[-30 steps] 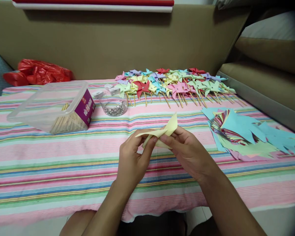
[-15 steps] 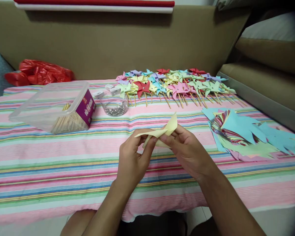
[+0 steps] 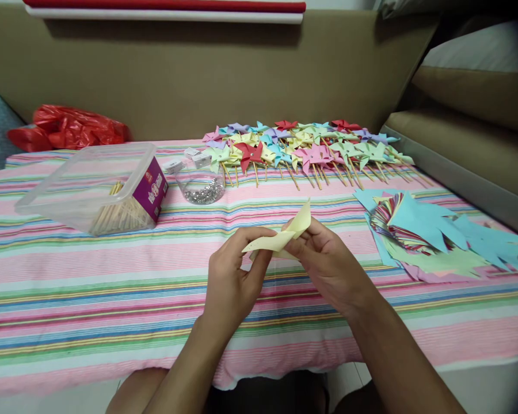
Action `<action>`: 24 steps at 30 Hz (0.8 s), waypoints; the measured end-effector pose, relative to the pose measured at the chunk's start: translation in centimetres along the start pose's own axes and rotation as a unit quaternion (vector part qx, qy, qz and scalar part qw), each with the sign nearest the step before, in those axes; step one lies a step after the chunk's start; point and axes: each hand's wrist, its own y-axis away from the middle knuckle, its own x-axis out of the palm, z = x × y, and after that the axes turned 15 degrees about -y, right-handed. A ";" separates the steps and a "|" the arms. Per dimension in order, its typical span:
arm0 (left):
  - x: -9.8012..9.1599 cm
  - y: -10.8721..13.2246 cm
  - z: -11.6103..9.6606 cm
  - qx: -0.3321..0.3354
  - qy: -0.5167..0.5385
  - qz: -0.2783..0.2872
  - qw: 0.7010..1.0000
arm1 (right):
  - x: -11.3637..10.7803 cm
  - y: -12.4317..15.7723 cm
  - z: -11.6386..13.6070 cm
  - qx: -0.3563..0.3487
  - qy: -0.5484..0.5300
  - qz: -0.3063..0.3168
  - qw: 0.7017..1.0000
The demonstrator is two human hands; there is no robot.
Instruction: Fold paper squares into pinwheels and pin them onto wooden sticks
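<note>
Between my two hands is a pale yellow paper pinwheel piece (image 3: pixel 271 241), held above the striped cloth with some of its points curled up. My left hand (image 3: pixel 237 267) pinches its left side, with the thumb below and fingers behind. My right hand (image 3: pixel 328 264) grips the right side, its thumb pressed near the middle of the paper. The fingertips behind the paper are partly hidden. Beyond my hands lie finished pinwheels (image 3: pixel 313 156) on sticks, in several colours. Cut paper pieces (image 3: pixel 431 224) are piled to the right, light blue ones on top.
A clear plastic box (image 3: pixel 86 190) holding wooden sticks (image 3: pixel 123 213) stands at left. Beside it is a round clear tub (image 3: pixel 202 187) of small silvery pieces, with small white boxes (image 3: pixel 198 158) behind. A red plastic bag (image 3: pixel 73 127) lies back left; cushions (image 3: pixel 466 144) border the right.
The yellow paper's left point has curled over more toward my left thumb, and my right thumb has shifted slightly right. Both hands stay in nearly the same place.
</note>
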 end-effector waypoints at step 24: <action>-1.3 -0.7 0.7 0.165 -0.123 -0.041 0.978 | 0.4 0.5 1.1 -0.252 0.283 0.048 0.924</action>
